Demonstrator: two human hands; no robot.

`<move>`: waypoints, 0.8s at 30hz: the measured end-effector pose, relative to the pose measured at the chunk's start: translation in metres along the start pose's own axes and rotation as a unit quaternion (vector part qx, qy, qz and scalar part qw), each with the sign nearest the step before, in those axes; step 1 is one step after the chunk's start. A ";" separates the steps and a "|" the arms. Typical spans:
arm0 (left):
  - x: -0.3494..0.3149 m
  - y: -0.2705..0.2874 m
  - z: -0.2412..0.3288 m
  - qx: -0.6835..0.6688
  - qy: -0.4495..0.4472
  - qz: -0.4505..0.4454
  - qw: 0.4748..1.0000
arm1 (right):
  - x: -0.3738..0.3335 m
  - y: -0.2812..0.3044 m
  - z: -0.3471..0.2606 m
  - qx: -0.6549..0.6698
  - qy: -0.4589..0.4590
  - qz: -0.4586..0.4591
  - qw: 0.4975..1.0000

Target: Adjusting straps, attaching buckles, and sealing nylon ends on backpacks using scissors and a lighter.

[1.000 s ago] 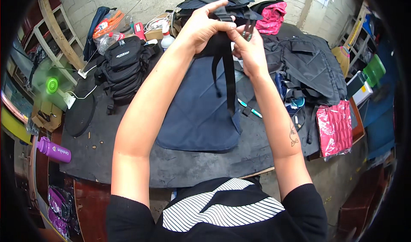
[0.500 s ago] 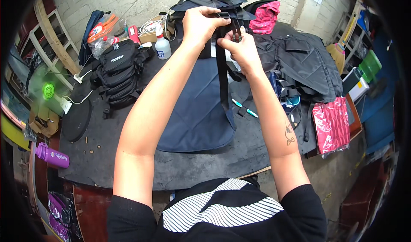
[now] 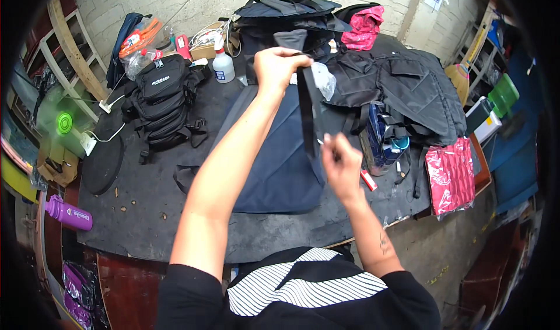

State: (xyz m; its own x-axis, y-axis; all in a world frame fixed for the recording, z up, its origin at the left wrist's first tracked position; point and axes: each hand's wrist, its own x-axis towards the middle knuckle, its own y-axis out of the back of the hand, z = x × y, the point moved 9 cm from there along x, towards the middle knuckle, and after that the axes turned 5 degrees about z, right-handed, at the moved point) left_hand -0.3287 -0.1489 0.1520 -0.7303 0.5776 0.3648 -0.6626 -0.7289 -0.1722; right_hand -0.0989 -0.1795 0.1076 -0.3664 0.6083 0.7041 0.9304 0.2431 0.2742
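Note:
Over the upper part of a navy fabric panel (image 3: pixel 277 172), my left hand (image 3: pixel 275 70) is closed on a black webbing strap (image 3: pixel 307 105). The strap hangs down in a loop along the panel's right side. My right hand (image 3: pixel 343 163) is lower, beside the panel's right edge, blurred by motion. Its fingers are pinched together by the strap's lower part, and a small whitish tip shows at them. What they hold is too smeared to name. A clear plastic bag (image 3: pixel 323 80) lies just right of my left hand.
A black bag (image 3: pixel 160 99) and a white spray bottle (image 3: pixel 223 64) stand left. Dark bag pieces (image 3: pixel 289 12) are piled at the back, and a large black bag (image 3: pixel 417 91) lies right. A red item (image 3: pixel 368 180) and a pink quilted pack (image 3: pixel 450 175) lie near the right edge.
My right hand has come down and toward me, away from the left. My left hand has lowered with the strap. The buckle and the teal-and-white pen no longer show.

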 end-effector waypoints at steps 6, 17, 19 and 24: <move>-0.068 -0.009 -0.019 0.052 0.032 -0.210 0.976 | -0.104 0.008 0.009 -0.055 0.022 -0.135 0.989; -0.145 0.206 -0.113 0.602 0.263 -0.218 0.721 | -0.085 0.062 0.096 0.087 -0.297 -0.044 0.950; -0.138 0.205 -0.104 0.543 0.272 -0.237 0.758 | -0.062 0.027 0.077 0.159 -0.297 -0.072 0.939; -0.069 0.121 0.005 0.325 0.113 -0.171 0.923 | -0.013 -0.067 0.037 0.268 -0.246 -0.205 0.909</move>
State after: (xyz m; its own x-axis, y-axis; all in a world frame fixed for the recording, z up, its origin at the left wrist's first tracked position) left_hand -0.3577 -0.2789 0.1105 -0.5610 0.8235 0.0841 -0.6748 -0.5137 0.5298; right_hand -0.1566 -0.1763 0.0558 -0.7625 0.6154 0.1998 0.6276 0.7785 -0.0028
